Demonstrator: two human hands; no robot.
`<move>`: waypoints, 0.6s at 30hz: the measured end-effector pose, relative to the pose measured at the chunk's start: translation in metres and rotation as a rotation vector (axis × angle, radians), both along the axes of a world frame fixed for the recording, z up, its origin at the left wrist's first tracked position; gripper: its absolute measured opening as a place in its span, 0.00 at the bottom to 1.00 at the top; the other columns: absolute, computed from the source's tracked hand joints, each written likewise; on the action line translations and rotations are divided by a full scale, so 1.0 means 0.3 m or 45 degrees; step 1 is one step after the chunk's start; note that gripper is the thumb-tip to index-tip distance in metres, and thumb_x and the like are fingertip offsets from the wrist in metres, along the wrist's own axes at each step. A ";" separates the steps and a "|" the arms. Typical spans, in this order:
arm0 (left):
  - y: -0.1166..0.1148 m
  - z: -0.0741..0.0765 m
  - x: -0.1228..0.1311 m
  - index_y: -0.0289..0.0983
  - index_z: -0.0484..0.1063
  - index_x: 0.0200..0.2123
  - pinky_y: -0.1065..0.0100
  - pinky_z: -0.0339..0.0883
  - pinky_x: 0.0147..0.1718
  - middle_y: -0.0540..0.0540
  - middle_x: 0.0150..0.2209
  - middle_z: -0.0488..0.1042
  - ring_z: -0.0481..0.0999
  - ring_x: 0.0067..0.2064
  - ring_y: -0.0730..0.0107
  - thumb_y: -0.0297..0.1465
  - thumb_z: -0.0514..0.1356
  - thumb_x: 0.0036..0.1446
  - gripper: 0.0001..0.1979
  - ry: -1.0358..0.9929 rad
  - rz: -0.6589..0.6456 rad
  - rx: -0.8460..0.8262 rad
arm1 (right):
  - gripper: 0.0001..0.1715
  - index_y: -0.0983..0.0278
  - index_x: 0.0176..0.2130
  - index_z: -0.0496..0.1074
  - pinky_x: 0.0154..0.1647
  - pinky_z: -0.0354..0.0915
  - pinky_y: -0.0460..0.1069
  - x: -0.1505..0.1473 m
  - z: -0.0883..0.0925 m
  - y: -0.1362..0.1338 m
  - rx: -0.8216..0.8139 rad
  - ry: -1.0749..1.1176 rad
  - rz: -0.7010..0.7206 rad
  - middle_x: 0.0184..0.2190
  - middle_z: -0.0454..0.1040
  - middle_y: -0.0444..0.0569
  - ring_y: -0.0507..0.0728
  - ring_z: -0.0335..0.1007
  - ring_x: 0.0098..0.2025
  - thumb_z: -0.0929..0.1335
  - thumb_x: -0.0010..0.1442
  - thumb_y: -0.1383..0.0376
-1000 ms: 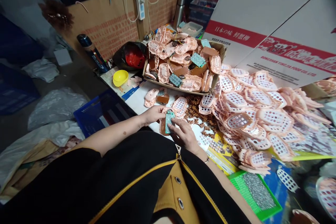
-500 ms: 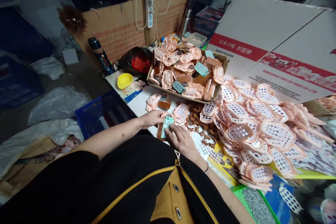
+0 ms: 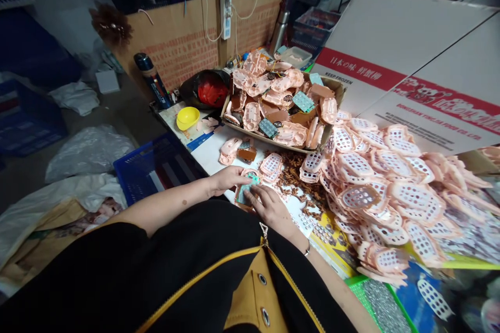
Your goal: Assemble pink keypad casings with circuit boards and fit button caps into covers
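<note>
A small green circuit board (image 3: 244, 195) lies between my hands over a pink plastic shell, close to the table's front edge. My left hand (image 3: 228, 179) grips its far left side, thumb and fingers closed. From the right, my right hand (image 3: 273, 207) has bent fingers pressed on the board's near right side. Just beyond them rests a pink shell with a white holed keypad (image 3: 271, 165). A further pink shell (image 3: 229, 150) sits to its left, beside a brown board (image 3: 247, 155). Part of the held board is covered by my fingers.
A cardboard tray (image 3: 269, 141) heaped with pink shells and boards stands behind. To the right is a large pile of keypad shells (image 3: 390, 164) before a big carton (image 3: 414, 62). Small brown pieces (image 3: 292, 169) are scattered between. A yellow bowl (image 3: 188, 118) stands left.
The circuit board now lies flatter and slightly lower left, with my left fingers reaching further over its top. My right hand stays beside it. The whole view has shifted slightly.
</note>
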State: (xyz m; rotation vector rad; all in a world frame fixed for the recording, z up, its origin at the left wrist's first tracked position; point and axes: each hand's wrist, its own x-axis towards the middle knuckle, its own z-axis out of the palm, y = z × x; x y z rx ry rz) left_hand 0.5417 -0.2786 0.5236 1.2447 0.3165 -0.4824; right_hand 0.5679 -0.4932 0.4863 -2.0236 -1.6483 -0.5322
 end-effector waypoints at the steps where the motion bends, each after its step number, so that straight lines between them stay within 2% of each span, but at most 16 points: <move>1: -0.005 -0.005 -0.004 0.34 0.72 0.31 0.73 0.62 0.26 0.50 0.25 0.73 0.70 0.25 0.75 0.44 0.75 0.37 0.24 -0.002 0.014 0.015 | 0.23 0.63 0.61 0.71 0.54 0.74 0.60 -0.001 0.004 0.001 0.033 0.043 0.019 0.50 0.77 0.61 0.64 0.73 0.54 0.68 0.68 0.65; 3: -0.011 -0.009 -0.011 0.34 0.71 0.30 0.72 0.62 0.27 0.51 0.24 0.72 0.69 0.25 0.75 0.42 0.74 0.39 0.22 -0.018 0.024 0.031 | 0.21 0.59 0.59 0.72 0.51 0.75 0.58 -0.002 0.012 0.006 0.170 0.193 -0.025 0.49 0.77 0.58 0.61 0.74 0.51 0.68 0.68 0.64; 7: -0.023 0.001 -0.021 0.34 0.73 0.31 0.72 0.65 0.35 0.49 0.29 0.75 0.72 0.32 0.73 0.36 0.71 0.41 0.16 -0.082 -0.010 0.049 | 0.13 0.58 0.51 0.78 0.47 0.75 0.56 0.011 0.030 0.038 0.458 0.572 -0.345 0.47 0.76 0.56 0.60 0.75 0.48 0.68 0.68 0.63; 9: -0.032 0.005 -0.022 0.34 0.74 0.32 0.72 0.65 0.38 0.50 0.31 0.75 0.72 0.34 0.73 0.33 0.69 0.41 0.14 -0.110 -0.035 0.069 | 0.10 0.59 0.44 0.80 0.47 0.75 0.55 0.024 0.036 0.058 0.492 0.696 -0.407 0.44 0.76 0.55 0.59 0.76 0.48 0.68 0.68 0.61; 11: -0.039 0.005 -0.022 0.33 0.74 0.30 0.73 0.63 0.38 0.51 0.29 0.74 0.70 0.34 0.74 0.31 0.68 0.41 0.11 -0.131 -0.061 0.096 | 0.11 0.60 0.39 0.80 0.47 0.75 0.54 0.034 0.038 0.073 0.488 0.768 -0.401 0.42 0.76 0.54 0.58 0.76 0.47 0.69 0.67 0.58; 18: -0.043 -0.018 -0.031 0.33 0.74 0.30 0.73 0.62 0.35 0.53 0.26 0.70 0.69 0.32 0.74 0.28 0.69 0.41 0.11 -0.127 -0.098 0.137 | 0.12 0.62 0.29 0.75 0.47 0.73 0.54 0.032 0.019 0.082 0.482 0.957 -0.423 0.41 0.79 0.54 0.58 0.77 0.45 0.69 0.63 0.60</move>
